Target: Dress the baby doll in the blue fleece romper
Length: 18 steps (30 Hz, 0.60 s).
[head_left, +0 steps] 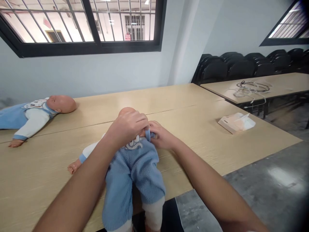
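A baby doll (135,161) in blue fleece overalls with white sleeves lies on its back at the near edge of the table, its legs toward me. My left hand (130,125) is closed over the doll's upper chest and neck, covering much of its face. Close beside it, my right hand (160,133) has its fingers bent around a blue-edged part of the clothing at the doll's shoulder. The doll's arm on the left side stretches out in its sleeve, while the other arm is hidden.
A second doll (36,112) in similar clothes lies at the far left. An open tissue box (235,123) stands on the right of the table (193,129). Behind it, another table (285,82) bears tangled cables (252,88), with stacked black chairs (241,67) by the wall.
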Motion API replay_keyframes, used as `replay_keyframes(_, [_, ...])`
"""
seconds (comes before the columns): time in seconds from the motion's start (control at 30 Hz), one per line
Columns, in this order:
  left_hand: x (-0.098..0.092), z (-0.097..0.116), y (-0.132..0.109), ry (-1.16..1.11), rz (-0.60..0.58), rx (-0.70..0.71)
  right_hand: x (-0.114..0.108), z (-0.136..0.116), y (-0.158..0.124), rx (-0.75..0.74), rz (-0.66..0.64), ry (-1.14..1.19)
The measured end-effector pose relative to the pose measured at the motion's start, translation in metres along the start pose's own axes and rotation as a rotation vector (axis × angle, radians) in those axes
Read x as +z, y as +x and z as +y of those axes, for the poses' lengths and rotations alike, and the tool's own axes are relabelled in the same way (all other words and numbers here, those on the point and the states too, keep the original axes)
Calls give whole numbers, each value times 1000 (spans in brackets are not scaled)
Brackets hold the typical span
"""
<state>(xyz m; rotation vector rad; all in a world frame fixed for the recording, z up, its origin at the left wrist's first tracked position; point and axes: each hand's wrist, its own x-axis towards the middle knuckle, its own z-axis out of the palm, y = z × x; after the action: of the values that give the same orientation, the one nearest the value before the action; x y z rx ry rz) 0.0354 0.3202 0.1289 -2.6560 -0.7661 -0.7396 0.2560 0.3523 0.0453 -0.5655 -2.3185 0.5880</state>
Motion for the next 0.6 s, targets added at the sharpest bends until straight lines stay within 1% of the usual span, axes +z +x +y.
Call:
replay_keyframes(0.07, [2, -5, -2, 35, -2, 19, 0, -6, 0, -10, 9, 106])
replay_keyframes(0.13, [6, -11, -4, 33, -3, 23, 0, -9, -1, 15, 16, 237])
replay_keyframes(0.23, [17, -17, -8, 6, -8, -6, 2, -10, -4, 62, 12, 440])
replay_keyframes(0.3, [22, -18, -9, -2, -20, -59, 6, -8, -5, 122, 50, 596])
replay_keyframes(0.37, [22, -19, -9, -32, -50, -114, 11, -6, -5, 217, 113, 741])
replay_keyframes(0.47, [15, -18, -7, -133, -168, -155, 17, -5, -4, 344, 177, 922])
replay_keyframes(0.6, [0, -10, -8, -270, -395, -192, 20, -7, -2, 411, 218, 1050])
